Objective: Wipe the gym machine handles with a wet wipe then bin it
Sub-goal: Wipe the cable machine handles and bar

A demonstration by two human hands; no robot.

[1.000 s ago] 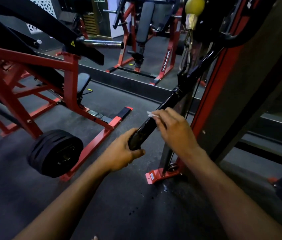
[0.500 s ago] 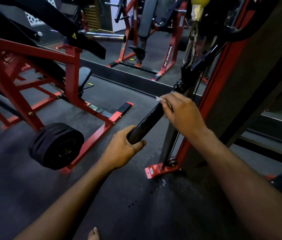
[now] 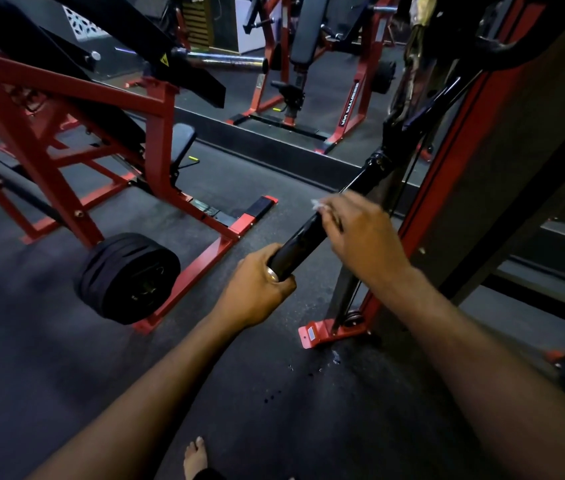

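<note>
Our left hand (image 3: 256,289) grips the bar handle (image 3: 303,239) end while our right hand (image 3: 360,237), clamped on the wet wipe (image 3: 317,204), has slid back down mid-grip, so wiping's ongoing.

Left hand (image 3: 256,285) clenched (right hand (image 3: 364,237) curled)

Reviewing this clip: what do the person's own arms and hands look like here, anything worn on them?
Both forearms are bare up to the frame edge, with no sleeves showing. The left hand and the right hand wear no gloves. No watch or wristband shows on either wrist. The right hand's fingers are motion-blurred, so a ring there cannot be ruled out.
</note>
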